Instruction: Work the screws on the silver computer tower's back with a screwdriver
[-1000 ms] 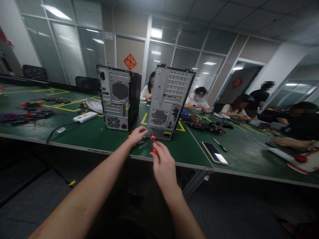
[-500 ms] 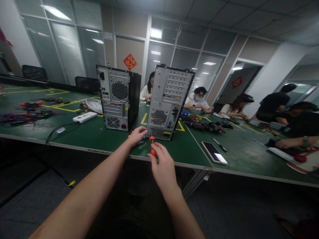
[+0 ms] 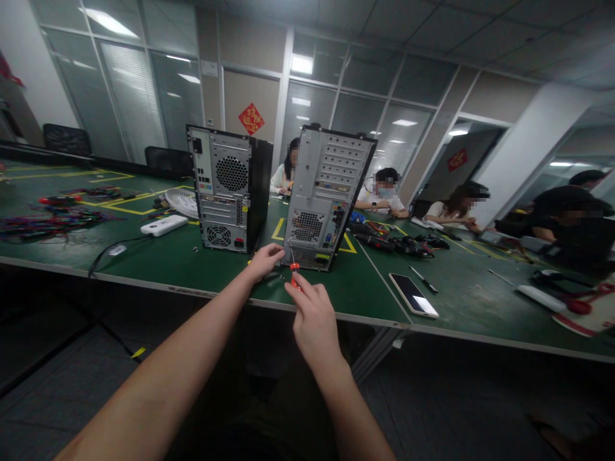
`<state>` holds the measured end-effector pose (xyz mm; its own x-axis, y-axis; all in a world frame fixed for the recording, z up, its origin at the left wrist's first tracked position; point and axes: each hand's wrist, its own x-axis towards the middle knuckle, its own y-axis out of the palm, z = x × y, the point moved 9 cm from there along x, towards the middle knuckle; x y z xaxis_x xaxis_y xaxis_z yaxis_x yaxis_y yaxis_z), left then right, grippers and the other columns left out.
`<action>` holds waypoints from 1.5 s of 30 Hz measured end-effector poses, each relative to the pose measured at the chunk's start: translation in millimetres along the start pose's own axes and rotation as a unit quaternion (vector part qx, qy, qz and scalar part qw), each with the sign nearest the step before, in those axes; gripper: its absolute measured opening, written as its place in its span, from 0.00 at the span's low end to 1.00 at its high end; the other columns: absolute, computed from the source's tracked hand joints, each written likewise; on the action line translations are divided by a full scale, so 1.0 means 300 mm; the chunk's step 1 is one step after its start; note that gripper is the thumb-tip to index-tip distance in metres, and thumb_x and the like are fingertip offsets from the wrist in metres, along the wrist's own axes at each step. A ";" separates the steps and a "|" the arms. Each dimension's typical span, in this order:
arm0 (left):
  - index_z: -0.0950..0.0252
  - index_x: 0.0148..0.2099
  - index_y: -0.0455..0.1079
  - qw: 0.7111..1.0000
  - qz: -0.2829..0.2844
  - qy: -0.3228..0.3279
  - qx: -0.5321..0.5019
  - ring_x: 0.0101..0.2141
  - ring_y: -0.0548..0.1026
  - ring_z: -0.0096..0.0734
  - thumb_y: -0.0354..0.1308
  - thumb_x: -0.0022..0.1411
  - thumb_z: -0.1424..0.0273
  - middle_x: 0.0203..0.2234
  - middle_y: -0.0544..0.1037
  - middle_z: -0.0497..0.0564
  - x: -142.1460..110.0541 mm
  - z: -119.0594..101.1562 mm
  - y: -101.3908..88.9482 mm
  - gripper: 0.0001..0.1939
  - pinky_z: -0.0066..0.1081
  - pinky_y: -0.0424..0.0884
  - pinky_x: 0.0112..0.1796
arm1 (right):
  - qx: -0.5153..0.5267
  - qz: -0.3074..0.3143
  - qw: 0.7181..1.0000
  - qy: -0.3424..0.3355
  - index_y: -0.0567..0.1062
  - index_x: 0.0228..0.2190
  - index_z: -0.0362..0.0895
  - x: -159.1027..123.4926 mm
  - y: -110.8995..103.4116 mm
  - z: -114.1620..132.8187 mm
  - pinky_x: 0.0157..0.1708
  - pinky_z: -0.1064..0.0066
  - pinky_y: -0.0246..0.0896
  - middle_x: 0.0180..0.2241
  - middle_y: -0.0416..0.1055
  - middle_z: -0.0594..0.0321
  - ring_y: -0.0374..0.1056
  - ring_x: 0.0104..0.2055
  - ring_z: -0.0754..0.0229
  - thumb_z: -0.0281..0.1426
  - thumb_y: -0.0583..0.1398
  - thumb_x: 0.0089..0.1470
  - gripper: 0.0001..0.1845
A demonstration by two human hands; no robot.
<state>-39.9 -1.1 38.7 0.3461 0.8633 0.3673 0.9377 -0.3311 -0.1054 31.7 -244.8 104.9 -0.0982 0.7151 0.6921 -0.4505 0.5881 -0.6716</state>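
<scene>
A grey computer tower [image 3: 310,166] stands upright, its rear panel facing me. My right hand [image 3: 314,314] is closed around the handle of a red and black screwdriver [image 3: 295,267], whose thin shaft points up at the lower left of that panel. At the tower's lower left edge, the fingers of my left hand [image 3: 266,261] are drawn together; anything between them is too small to make out. Small screws [image 3: 282,276] lie on the green table just below. To the left stands a second computer tower [image 3: 225,208], also showing its back.
A white power strip [image 3: 164,225] and tangled thin wires [image 3: 52,221] lie leftward. Rightward are a phone [image 3: 413,294], a pen [image 3: 423,279] and black cables [image 3: 403,245]. Several people sit across and along the table [image 3: 355,291]; its front edge runs below my hands.
My right hand's fingers have shifted around the screwdriver handle, and the handle has tilted slightly back and forth. My left hand and both towers have stayed put. A person at far right has moved.
</scene>
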 end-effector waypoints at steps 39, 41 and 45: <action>0.64 0.39 0.75 1.000 -0.006 0.010 0.017 0.36 0.74 0.36 0.64 0.56 0.57 0.32 0.79 0.51 0.001 0.001 -0.007 0.16 0.33 0.70 0.39 | 0.126 -0.087 0.986 0.068 0.76 0.55 0.45 -0.008 -0.021 -0.045 0.57 0.59 0.71 0.55 0.74 0.50 0.72 0.57 0.51 0.27 0.59 0.66 0.17; 0.64 0.39 0.75 1.000 -0.004 0.010 0.014 0.36 0.74 0.36 0.64 0.56 0.56 0.32 0.79 0.51 0.001 -0.001 -0.005 0.16 0.33 0.70 0.39 | 0.111 -0.079 0.989 0.053 0.75 0.56 0.43 -0.006 -0.023 -0.034 0.58 0.59 0.70 0.57 0.73 0.49 0.71 0.58 0.51 0.25 0.56 0.66 0.19; 0.64 0.38 0.74 1.000 -0.005 0.009 0.005 0.36 0.74 0.36 0.65 0.55 0.55 0.31 0.78 0.50 0.003 -0.001 -0.003 0.17 0.33 0.70 0.38 | 0.062 -0.046 0.997 0.012 0.76 0.57 0.44 -0.002 -0.023 -0.003 0.58 0.56 0.69 0.61 0.71 0.52 0.69 0.57 0.51 0.19 0.52 0.65 0.25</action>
<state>-40.5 -0.1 39.3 0.3365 0.8590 0.3858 0.9413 -0.3191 -0.1105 35.8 -248.8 109.0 -0.0312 0.6691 0.7425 -0.5631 0.6020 -0.5662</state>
